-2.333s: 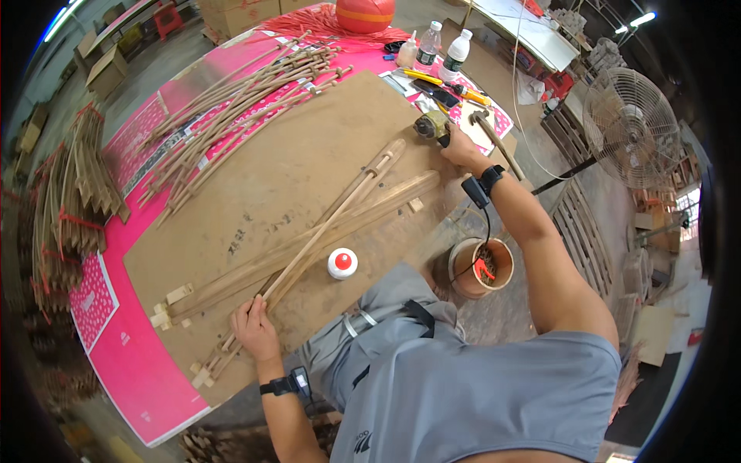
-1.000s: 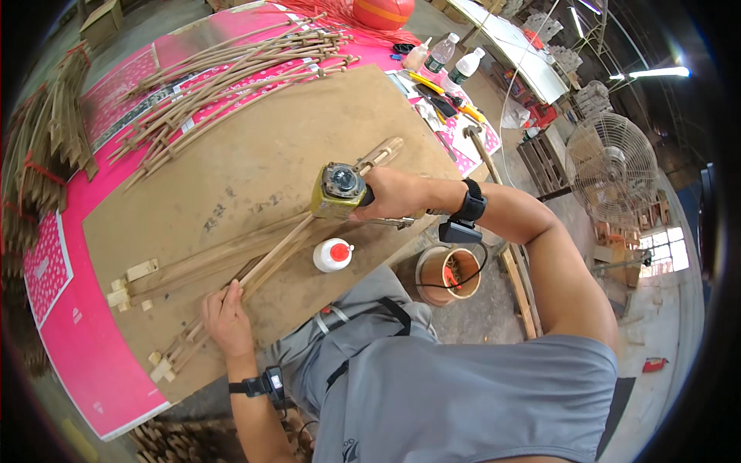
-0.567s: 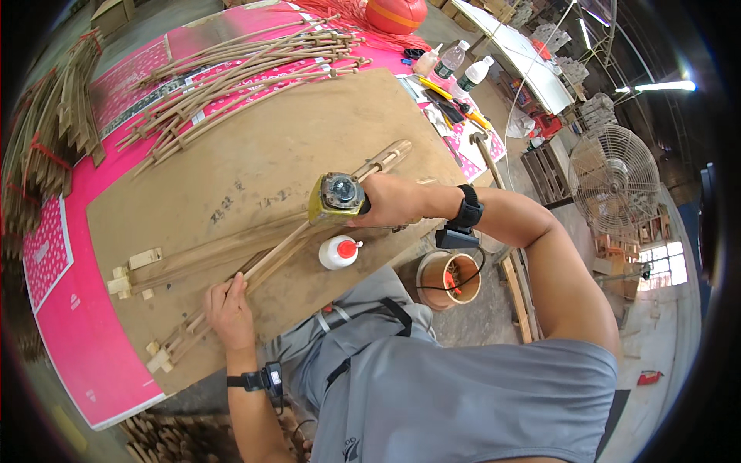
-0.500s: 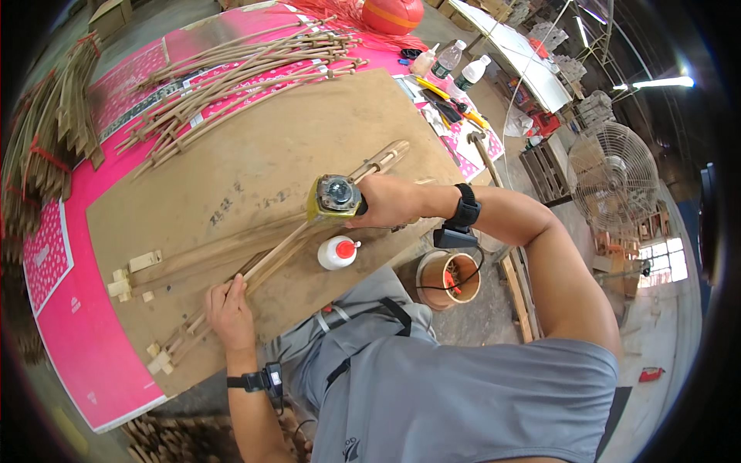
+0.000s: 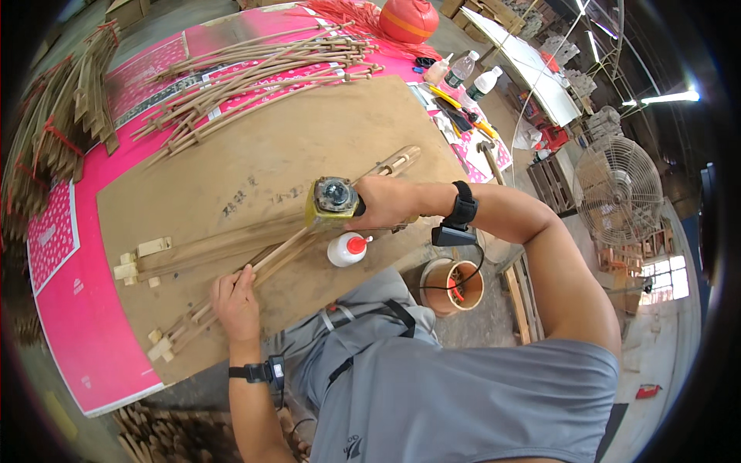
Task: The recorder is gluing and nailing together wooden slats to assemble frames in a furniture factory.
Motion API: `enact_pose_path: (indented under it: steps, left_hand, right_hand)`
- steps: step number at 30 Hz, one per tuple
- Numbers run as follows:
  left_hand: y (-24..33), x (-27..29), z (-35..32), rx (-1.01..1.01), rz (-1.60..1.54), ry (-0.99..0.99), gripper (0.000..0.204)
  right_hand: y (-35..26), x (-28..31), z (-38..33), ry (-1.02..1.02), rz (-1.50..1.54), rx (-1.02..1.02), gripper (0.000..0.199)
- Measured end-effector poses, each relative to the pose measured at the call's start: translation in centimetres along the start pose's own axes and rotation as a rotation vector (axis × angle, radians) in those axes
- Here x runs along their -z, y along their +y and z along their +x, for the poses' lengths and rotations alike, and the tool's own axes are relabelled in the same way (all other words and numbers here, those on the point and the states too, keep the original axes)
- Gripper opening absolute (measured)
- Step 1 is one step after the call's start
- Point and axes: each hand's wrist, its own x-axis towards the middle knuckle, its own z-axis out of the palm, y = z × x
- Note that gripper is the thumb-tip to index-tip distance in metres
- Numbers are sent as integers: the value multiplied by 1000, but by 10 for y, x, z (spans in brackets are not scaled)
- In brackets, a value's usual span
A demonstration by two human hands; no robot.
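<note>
My right hand (image 5: 388, 205) grips a yellow power tool (image 5: 332, 201) and holds it upright over the long wooden sticks (image 5: 224, 248) that lie crossed on the brown board (image 5: 231, 162). My left hand (image 5: 235, 301) rests flat on the near end of those sticks, pressing them to the board. A small white glue bottle with a red cap (image 5: 346, 248) stands just right of the tool, near the board's edge. Both wrists carry black bands.
Many loose sticks (image 5: 247, 69) lie on the pink sheet (image 5: 73, 309) beyond the board, with bundles (image 5: 46, 131) at the left. Bottles (image 5: 471, 73) and hand tools sit at the far right. A bucket (image 5: 454, 284) and a fan (image 5: 621, 201) stand on the floor.
My right hand has come back from the far right corner with the yellow tool and set it over the crossed sticks. My left hand stays on the sticks' near end.
</note>
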Motion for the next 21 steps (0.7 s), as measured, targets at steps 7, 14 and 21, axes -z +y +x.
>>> enact_pose_path:
  steps: [7,14,21]
  left_hand:
    - [0,3,-3,-3,39,-34,23]
    - [-3,1,-3,-24,-3,-8,23]
    - [-5,-4,1,-86,92,-28,20]
  right_hand:
    - [10,0,-5,47,115,68,54]
    - [31,41,-73,325,289,-199,47]
    - [188,26,-94,665,60,-327,42]
